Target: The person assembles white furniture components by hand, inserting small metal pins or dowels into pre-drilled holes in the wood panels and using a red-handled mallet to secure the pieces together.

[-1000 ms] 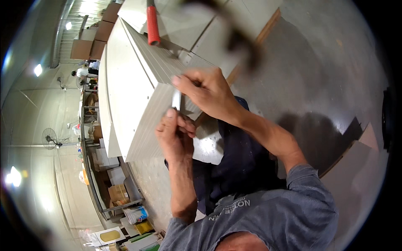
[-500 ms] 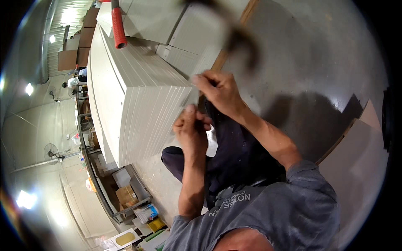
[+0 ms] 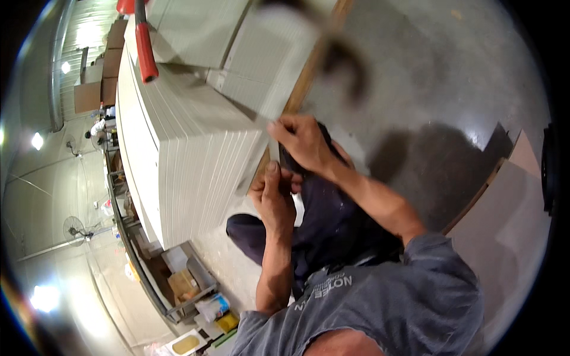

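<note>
A tall stack of white panels (image 3: 199,172) stands in front of me, its layered edges turned toward my hands. My right hand (image 3: 304,141) is at the stack's near right corner, thumb and forefinger pinched together. Just below it, my left hand (image 3: 274,193) is closed with the thumb upright, beside the panel edges. What either hand pinches, if anything, is too thin or hidden to make out. A tool with a red grip (image 3: 146,56) lies over the top of the stack, its far end cut off by the frame.
More white panels (image 3: 261,65) lie beyond, edged by a wooden strip (image 3: 309,74). Grey floor (image 3: 415,77) spreads to the right, with a large pale board (image 3: 504,219) leaning there. Shelving with a cardboard box (image 3: 183,285) runs along the left, and a wall fan (image 3: 74,228) is behind it.
The stack and red-gripped tool appear further left and slightly lower as my view shifts. Both hands stay close together by the corner, pinched much as before.
</note>
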A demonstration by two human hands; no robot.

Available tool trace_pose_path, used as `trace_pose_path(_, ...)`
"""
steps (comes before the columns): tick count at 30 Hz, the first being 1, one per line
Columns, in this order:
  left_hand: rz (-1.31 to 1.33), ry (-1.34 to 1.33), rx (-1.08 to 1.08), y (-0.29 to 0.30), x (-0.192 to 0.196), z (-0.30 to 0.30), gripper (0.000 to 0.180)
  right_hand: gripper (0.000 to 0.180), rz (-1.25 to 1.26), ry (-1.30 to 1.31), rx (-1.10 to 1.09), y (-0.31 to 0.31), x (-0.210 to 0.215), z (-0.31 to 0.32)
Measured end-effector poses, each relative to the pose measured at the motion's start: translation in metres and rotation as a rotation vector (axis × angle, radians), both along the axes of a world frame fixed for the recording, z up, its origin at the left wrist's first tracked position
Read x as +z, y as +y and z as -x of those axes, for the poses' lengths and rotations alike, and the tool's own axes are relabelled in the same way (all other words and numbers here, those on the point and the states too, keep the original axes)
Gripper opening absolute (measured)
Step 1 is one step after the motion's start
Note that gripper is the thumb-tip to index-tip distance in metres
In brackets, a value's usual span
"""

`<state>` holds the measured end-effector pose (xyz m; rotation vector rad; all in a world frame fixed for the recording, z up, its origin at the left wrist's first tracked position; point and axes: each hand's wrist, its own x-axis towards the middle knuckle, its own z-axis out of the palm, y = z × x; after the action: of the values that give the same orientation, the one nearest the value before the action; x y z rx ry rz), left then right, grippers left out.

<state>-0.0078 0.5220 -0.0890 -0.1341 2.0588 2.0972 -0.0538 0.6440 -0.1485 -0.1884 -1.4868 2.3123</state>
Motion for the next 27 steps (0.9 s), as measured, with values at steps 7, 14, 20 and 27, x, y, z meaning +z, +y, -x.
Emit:
trace_pose_path(7,-0.073,0.113,0.005,0.036,0.056,0.014,0.029,0.04,-0.049,0.261,0.242,0.026,0.058,0.049)
trace_pose_path(14,0.142,-0.249,0.051,-0.011,-0.008,-0.017,0.028,0.033,-0.148,-0.279,0.193,0.006,-0.039,-0.004)
trace_pose_path(20,0.059,-0.305,0.158,-0.073,-0.02,-0.057,0.032,0.055,-0.435,0.427,-0.153,0.015,0.005,0.017)
trace_pose_path(27,0.044,-0.355,0.27,-0.087,-0.037,-0.087,0.031,0.057,-0.309,0.535,-0.152,-0.02,-0.008,-0.006)
